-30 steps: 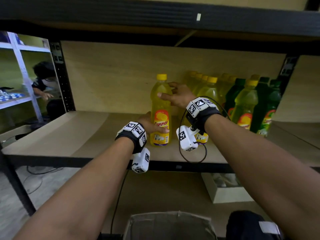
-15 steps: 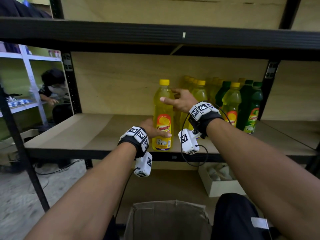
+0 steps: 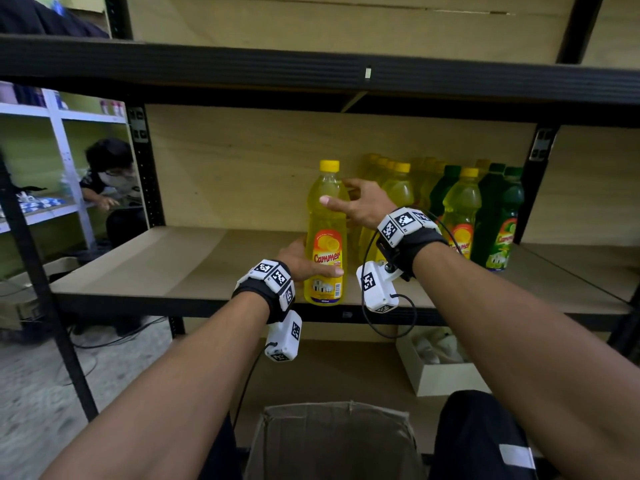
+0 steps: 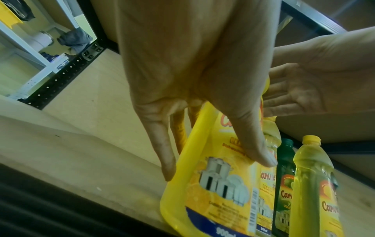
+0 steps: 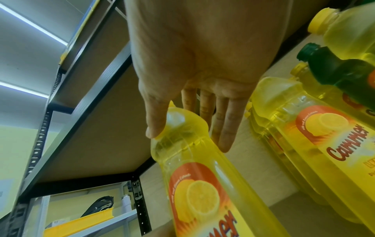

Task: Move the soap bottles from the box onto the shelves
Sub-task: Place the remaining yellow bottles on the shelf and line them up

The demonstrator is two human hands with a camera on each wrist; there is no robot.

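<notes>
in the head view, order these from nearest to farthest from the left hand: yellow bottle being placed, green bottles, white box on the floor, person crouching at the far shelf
From the left hand:
1. Yellow bottle, in its grip at the shelf's front edge.
2. White box, lower right, under the shelf.
3. Green bottles, far right of the row; close to the box, hard to call.
4. Crouching person, far left background.

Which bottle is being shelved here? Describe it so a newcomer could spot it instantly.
On the wooden middle shelf of the black metal rack, look left of the cluster of yellow and green bottles. The tall yellow-capped yellow plastic soap bottle stands alone near the front edge, with both hands on it.
</notes>
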